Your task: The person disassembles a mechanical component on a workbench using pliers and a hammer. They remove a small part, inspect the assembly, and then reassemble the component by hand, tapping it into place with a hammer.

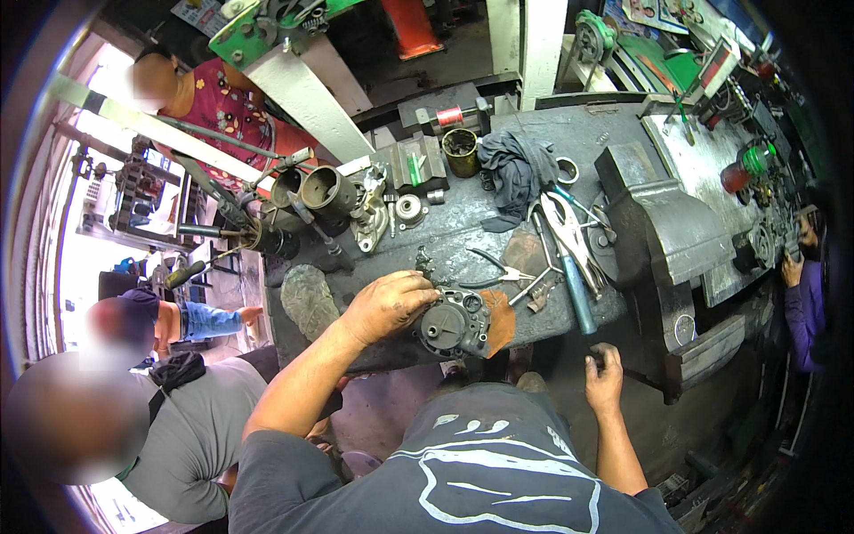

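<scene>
A round dark-grey metal housing [447, 326] with bolts and a central boss lies flat at the bench's near edge. My left hand [391, 304] grips its upper left rim, fingers bent together over the edge. Under the housing's right side shows a piece of brown leather or card [501, 322]. My right hand [604, 374] hangs in front of the bench edge, fingers loosely curled and apart from the thumb, with nothing visible in it. Closest to it is a blue-handled hammer or bar [580, 307]. Pliers [503, 271] with dark handles lie beyond the housing.
A large bench vise [676, 236] stands at the right. Metal cylinders [327, 191], a grimy can [461, 153], dark cloth [518, 169] and large locking pliers [567, 231] crowd the bench [378, 334]. Other people are at the left; a co-worker's hand [793, 267] is at far right.
</scene>
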The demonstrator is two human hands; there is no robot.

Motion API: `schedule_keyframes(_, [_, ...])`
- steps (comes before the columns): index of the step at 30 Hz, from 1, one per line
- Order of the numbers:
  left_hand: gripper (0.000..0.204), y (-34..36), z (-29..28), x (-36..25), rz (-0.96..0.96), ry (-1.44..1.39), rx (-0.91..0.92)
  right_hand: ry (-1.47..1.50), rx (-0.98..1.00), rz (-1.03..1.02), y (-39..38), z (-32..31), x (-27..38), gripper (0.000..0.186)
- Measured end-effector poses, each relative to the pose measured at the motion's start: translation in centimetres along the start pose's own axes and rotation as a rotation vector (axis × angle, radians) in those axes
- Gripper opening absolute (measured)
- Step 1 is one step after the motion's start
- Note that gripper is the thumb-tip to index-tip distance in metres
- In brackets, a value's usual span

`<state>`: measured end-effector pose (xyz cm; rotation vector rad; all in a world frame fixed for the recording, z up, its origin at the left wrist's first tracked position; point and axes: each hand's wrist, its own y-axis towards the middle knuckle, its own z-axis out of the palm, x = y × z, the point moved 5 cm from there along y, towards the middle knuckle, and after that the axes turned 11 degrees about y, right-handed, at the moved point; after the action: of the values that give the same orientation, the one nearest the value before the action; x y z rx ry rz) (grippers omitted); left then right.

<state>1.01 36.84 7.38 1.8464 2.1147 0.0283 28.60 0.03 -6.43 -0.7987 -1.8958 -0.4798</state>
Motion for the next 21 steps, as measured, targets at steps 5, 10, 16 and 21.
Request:
schedule_keyframes(5, [0.038,-0.1,0.6,0.6,0.015,-0.144,0.051,-0.071,0.041,0.006,-0.4,0.4,0.8,0.021])
schedule_keyframes(10, [0.039,0.0,1.7,1.8,0.04,-0.291,0.057,-0.091,0.054,-0.008,0.1,1.5,2.1,0.02])
schedule_keyframes(16, [0.038,0.5,2.2,2.1,0.104,-0.263,0.05,-0.113,0.033,-0.027,0.1,2.0,3.4,0.02])
schedule_keyframes(21, [0.036,0.9,1.7,2.4,0.14,-0.344,0.136,-0.122,0.004,-0.021,-0.9,1.9,4.1,0.02])
